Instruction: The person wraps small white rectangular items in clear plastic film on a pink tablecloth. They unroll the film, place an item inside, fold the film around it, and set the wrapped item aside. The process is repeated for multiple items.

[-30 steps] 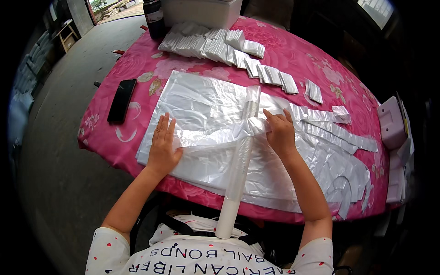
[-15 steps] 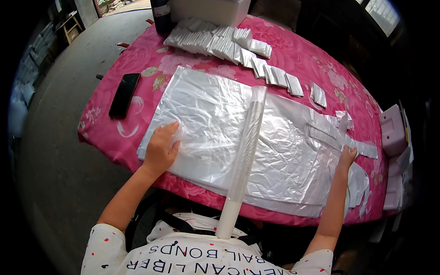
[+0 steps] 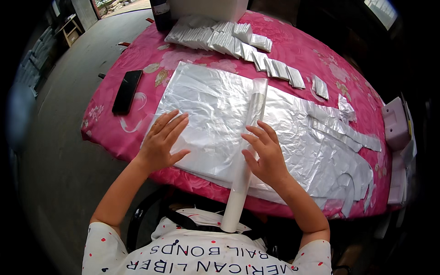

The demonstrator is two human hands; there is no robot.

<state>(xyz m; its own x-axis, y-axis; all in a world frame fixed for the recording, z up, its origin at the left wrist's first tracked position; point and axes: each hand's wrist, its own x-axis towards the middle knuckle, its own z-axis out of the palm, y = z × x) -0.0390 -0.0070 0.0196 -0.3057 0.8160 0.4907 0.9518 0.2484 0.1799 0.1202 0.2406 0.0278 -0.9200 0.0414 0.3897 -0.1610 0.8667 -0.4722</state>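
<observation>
Clear plastic aprons lie spread flat in a stack on the pink table, their narrow strap ends toward the right. Across them rests a long tube wrapped in clear film, its near end against my shirt. My left hand is open above the left part of the sheets, fingers spread; whether it touches them I cannot tell. Just right of the tube, my right hand is open too, fingertips close to the tube and nothing held.
Many folded plastic packets line the table's far side, before a white box and a dark bottle. A black phone lies at left. Pink plastic holders stand past the right edge of the floral tablecloth.
My right hand has let go of the strap end at the right and moved left to the tube. My left hand has shifted slightly, fingers more spread.
</observation>
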